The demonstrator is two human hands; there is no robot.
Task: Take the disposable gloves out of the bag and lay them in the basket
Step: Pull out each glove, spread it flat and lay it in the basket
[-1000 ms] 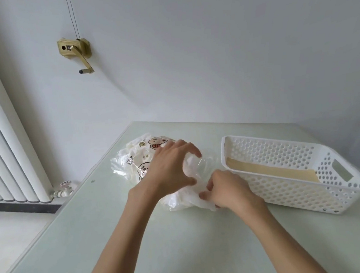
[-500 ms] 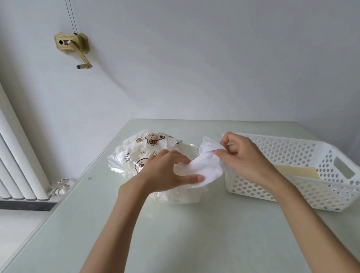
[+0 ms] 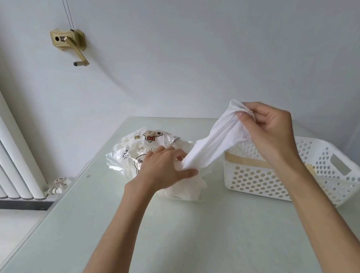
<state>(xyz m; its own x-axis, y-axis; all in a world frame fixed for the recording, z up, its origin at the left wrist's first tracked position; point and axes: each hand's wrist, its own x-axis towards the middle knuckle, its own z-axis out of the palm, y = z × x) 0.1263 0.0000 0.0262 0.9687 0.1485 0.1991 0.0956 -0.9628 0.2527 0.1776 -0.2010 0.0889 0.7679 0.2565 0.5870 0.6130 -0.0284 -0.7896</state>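
pale green table against a white wall; white basket at right, printed bag at centre. glove: thin, limp, very light, we judge; best pinched at the cuff. our right hand pinches its upper end; our left hand grips the bag mouth. since half a second ago, the glove is stretched higher and further out.

My left hand lies low, fingers loosely curled, thumb stretched right. My right hand is raised, fingers pinched together, forearm angled up.
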